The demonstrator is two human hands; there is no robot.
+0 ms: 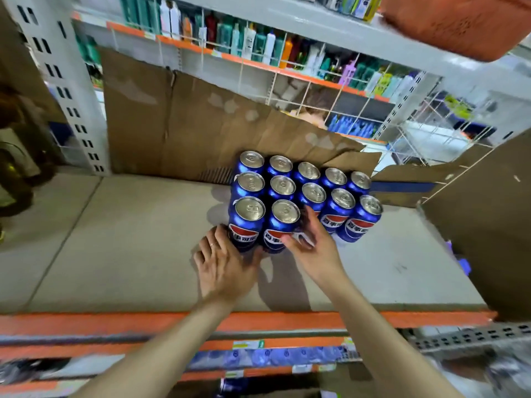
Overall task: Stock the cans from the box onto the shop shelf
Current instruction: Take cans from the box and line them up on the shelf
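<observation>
Reaching forward over the orange shelf lip, I have both hands at the front row of the Pepsi cans, which stand upright in a tight block on the grey shelf board. Going from the left: my left hand lies low beside the front-left can, fingers fairly straight and pressed against its base rather than wrapped around it, a ring visible on one finger. Next to it, the second front can sits between my two hands. My right hand comes in from the right with fingers curled against that can's side; motion blur stops me from saying whether it truly grips it or only nudges it. Further right, two more front cans stand just beside the hand, untouched.

The cans lie directly ahead of both hands and slightly above them in view, their long axes vertical, and the left hand is the nearer to the block's open corner. I judge the next move is squaring or pushing this front row back against the rest.

Behind the block a flattened cardboard sheet leans against the wire backing; at far right a cardboard box wall hems the block in, while the board to the left offers room.
</observation>
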